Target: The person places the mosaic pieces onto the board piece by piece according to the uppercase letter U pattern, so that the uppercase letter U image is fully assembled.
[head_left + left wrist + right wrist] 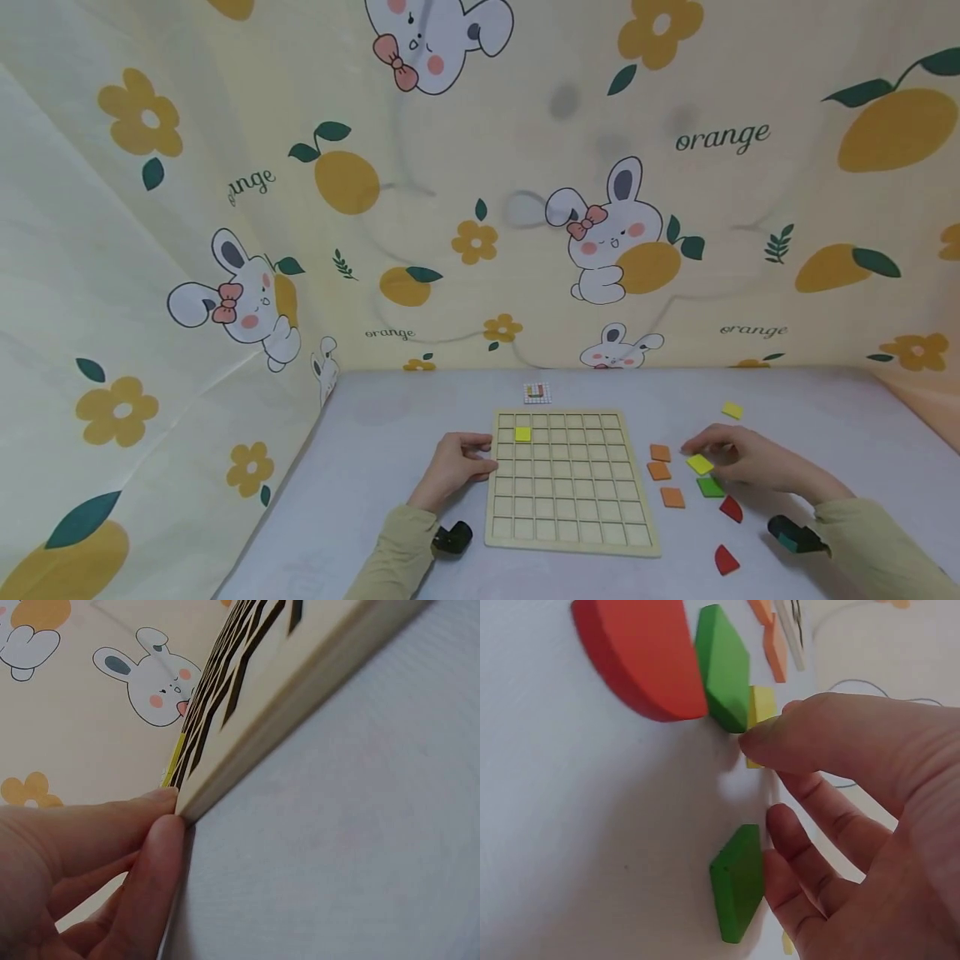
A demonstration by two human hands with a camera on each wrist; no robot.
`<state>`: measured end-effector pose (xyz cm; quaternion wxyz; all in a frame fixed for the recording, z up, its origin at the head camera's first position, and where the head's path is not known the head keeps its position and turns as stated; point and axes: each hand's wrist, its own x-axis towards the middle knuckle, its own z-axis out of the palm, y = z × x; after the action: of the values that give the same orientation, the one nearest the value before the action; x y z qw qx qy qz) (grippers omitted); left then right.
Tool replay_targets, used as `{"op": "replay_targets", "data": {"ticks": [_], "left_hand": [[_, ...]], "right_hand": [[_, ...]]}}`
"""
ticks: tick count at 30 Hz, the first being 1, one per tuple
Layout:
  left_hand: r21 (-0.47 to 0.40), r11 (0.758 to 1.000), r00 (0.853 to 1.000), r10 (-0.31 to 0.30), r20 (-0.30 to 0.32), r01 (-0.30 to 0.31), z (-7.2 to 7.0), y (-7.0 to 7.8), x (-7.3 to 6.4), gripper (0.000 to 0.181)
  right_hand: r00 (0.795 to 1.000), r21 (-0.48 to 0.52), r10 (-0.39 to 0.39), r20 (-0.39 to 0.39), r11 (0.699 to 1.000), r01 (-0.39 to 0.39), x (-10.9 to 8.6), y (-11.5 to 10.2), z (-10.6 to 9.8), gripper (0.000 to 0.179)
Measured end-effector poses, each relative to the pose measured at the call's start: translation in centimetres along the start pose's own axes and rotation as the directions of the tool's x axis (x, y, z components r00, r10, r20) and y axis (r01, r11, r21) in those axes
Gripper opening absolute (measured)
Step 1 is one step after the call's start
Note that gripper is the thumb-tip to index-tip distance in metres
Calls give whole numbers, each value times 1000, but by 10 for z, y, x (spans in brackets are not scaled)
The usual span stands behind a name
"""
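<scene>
My left hand [453,462] rests at the left side of a pale wooden grid board [573,550]. In the left wrist view its thumb and fingertips touch the board's edge. A yellow tile [522,434] sits in a cell near the board's upper left. To the right of the board, my right hand [750,458] pinches another yellow tile [700,464] between thumb and index finger. Just below it lies a green tile [709,487], with a red rounded piece [645,656] beside it. A second green piece [739,885] lies by the other fingers, hidden by the hand in the head view.
Several orange tiles [672,497] lie between the board and my right hand. Another red piece [726,560] is nearer me, and a yellow tile [732,410] lies farther back. A small patterned card [537,393] sits behind the board. A printed curtain [465,283] borders the table.
</scene>
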<state>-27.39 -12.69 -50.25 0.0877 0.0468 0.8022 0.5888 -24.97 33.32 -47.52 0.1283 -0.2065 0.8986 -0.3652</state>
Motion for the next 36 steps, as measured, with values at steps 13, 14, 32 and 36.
{"op": "replay_targets", "data": {"ticks": [13, 14, 32, 36], "left_hand": [[3, 1000, 1000, -8, 0, 8, 1, 0, 0, 46], [1, 1000, 1000, -9, -1, 9, 1, 0, 0, 46], [-11, 1000, 1000, 4, 8, -4, 0, -3, 1, 47], [-18, 1000, 1000, 1, 6, -1, 1, -2, 1, 46]], "right_hand": [[1000, -39, 15, -5, 999, -15, -2, 0, -1, 28], [1000, -39, 14, -9, 999, -14, -2, 0, -1, 28], [991, -109, -107, -84, 989, 98, 26, -41, -6, 28], [979, -141, -186, -88, 975, 173, 39, -54, -2, 29]]}}
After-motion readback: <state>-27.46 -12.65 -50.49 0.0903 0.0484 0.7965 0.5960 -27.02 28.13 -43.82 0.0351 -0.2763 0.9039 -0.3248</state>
